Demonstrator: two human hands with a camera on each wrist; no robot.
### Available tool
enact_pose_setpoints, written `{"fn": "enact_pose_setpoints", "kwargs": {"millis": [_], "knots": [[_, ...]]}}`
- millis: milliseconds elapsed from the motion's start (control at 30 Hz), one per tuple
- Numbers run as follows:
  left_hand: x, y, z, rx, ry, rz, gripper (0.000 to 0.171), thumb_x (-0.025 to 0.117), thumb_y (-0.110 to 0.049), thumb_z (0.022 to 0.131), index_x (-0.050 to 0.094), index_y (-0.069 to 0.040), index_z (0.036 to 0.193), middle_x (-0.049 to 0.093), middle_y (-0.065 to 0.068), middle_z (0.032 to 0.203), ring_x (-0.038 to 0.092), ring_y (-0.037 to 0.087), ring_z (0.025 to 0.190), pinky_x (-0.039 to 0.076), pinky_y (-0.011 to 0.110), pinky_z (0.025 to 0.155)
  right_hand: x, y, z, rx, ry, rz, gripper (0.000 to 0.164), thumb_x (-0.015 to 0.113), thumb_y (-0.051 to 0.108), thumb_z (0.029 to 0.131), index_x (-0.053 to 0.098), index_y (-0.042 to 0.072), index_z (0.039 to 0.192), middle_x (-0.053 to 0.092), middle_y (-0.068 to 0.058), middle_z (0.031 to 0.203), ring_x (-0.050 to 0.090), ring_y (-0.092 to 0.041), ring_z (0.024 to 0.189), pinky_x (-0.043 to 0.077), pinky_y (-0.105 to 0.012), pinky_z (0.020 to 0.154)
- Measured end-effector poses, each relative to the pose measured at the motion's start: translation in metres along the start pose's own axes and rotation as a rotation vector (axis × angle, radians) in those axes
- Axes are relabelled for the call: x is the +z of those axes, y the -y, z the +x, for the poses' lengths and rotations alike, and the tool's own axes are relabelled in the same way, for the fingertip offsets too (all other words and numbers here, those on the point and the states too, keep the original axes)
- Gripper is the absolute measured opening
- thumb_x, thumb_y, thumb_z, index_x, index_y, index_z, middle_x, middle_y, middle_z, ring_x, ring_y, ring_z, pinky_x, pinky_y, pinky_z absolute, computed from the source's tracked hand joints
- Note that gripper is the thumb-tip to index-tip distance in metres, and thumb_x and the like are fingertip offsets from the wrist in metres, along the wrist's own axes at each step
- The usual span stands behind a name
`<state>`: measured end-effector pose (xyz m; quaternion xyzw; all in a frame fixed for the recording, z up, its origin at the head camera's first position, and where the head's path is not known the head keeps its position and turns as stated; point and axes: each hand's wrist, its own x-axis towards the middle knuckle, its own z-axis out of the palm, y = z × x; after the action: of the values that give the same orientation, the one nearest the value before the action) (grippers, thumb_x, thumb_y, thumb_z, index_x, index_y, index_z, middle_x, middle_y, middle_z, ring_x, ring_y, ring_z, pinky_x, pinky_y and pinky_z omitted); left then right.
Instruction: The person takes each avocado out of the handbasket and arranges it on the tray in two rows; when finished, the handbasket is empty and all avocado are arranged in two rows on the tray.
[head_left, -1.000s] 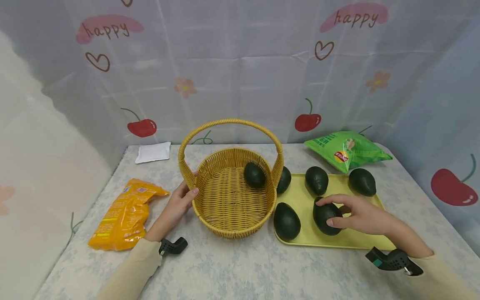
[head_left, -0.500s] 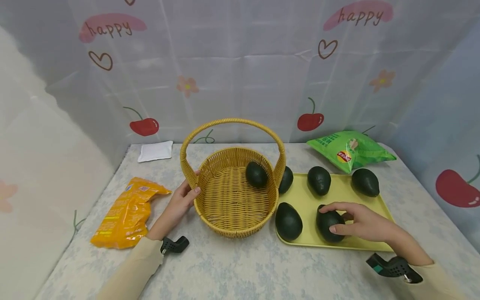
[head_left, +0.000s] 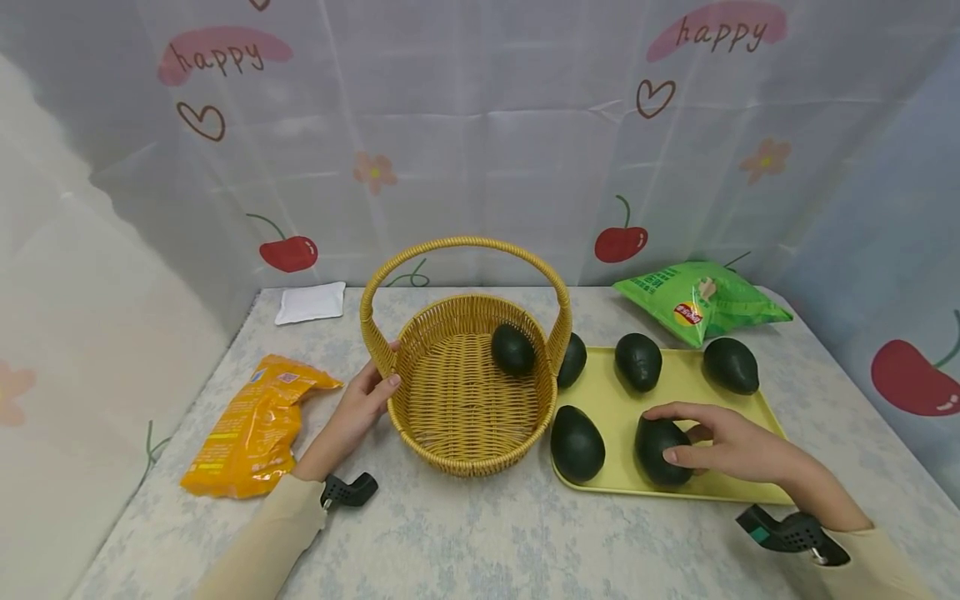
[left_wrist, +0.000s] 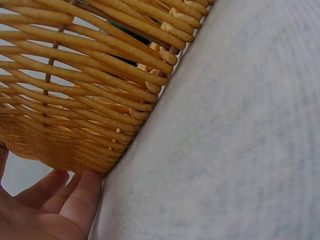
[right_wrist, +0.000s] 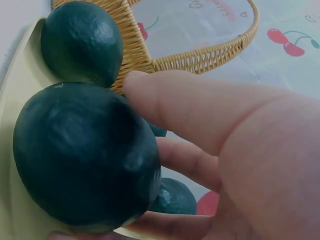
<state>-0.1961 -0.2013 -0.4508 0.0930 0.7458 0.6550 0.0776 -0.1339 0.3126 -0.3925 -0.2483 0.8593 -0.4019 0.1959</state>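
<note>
My left hand [head_left: 363, 402] holds the left side of a yellow wicker basket [head_left: 470, 468], its thumb at the rim. In the left wrist view, its fingers [left_wrist: 82, 200] touch the woven wall near the base. One dark green avocado [head_left: 513, 350] lies inside the basket at the right. On the yellow tray [head_left: 613, 407], my right hand [head_left: 727, 446] grips another avocado [head_left: 657, 450] between thumb and fingers. Beside it on the left is an avocado [head_left: 577, 444]. Along the tray's back are an avocado [head_left: 638, 362], one more avocado [head_left: 731, 365] and an avocado [head_left: 573, 360] partly hidden by the basket.
An orange packet [head_left: 251, 433] lies left of my left hand. Farther back is a small white packet [head_left: 311, 302]. A green chip bag [head_left: 701, 302] sits behind the tray. The printed curtain [head_left: 480, 167] rises at the table's back edge, and the basket's tall handle [head_left: 467, 242] arches overhead.
My right hand and the avocado it grips have shifted slightly lower and nearer on the tray, mostly in the first half second. The left hand and basket stay in place.
</note>
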Motion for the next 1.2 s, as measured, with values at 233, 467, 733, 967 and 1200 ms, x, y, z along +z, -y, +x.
{"fn": "enact_pose_setpoints", "kwargs": {"millis": [233,467,733,967,1200], "knots": [[0.000,0.000,0.000,0.011,0.007,0.001,0.059,0.048,-0.022,0.109,0.024,-0.021,0.164,0.035,0.023,0.161,0.049,0.026,0.132,0.054,0.022,0.090,0.000,0.001,0.002,0.061,0.008,0.071,0.052,0.065,0.016,0.100,0.049,-0.005,0.145,0.045,-0.037,0.146,0.066,0.002,0.099,0.060,-0.031,0.071],[-0.001,-0.001,0.001,0.016,0.013,0.004,0.059,0.048,-0.022,0.109,0.024,-0.021,0.164,0.035,0.022,0.161,0.050,0.023,0.131,0.054,0.022,0.090,0.002,0.003,0.004,0.073,-0.002,0.088,0.053,0.065,0.016,0.100,0.047,-0.006,0.145,0.044,-0.039,0.146,0.068,0.001,0.096,0.060,-0.030,0.072],[-0.001,-0.001,0.000,0.016,0.015,-0.010,0.060,0.047,-0.020,0.109,0.024,-0.020,0.164,0.034,0.024,0.161,0.052,0.016,0.127,0.054,0.022,0.090,0.010,0.004,0.007,-0.034,-0.127,-0.098,0.048,0.075,0.019,0.093,0.060,0.002,0.135,0.063,-0.020,0.134,0.054,0.013,0.110,0.054,-0.023,0.083],[0.000,-0.001,0.000,0.015,0.015,0.001,0.059,0.048,-0.023,0.110,0.024,-0.022,0.164,0.034,0.022,0.162,0.048,0.027,0.133,0.054,0.023,0.090,0.008,0.001,0.007,-0.053,-0.138,-0.148,0.040,0.077,0.019,0.091,0.066,0.008,0.128,0.068,-0.012,0.126,0.051,0.013,0.112,0.053,-0.023,0.085],[0.000,-0.001,-0.001,0.029,0.013,0.011,0.059,0.048,-0.022,0.109,0.025,-0.020,0.164,0.034,0.021,0.163,0.048,0.021,0.132,0.053,0.021,0.093,0.003,-0.002,0.003,-0.026,-0.109,-0.156,0.042,0.076,0.020,0.093,0.064,0.008,0.131,0.067,-0.012,0.129,0.050,0.015,0.113,0.052,-0.023,0.086]]}}
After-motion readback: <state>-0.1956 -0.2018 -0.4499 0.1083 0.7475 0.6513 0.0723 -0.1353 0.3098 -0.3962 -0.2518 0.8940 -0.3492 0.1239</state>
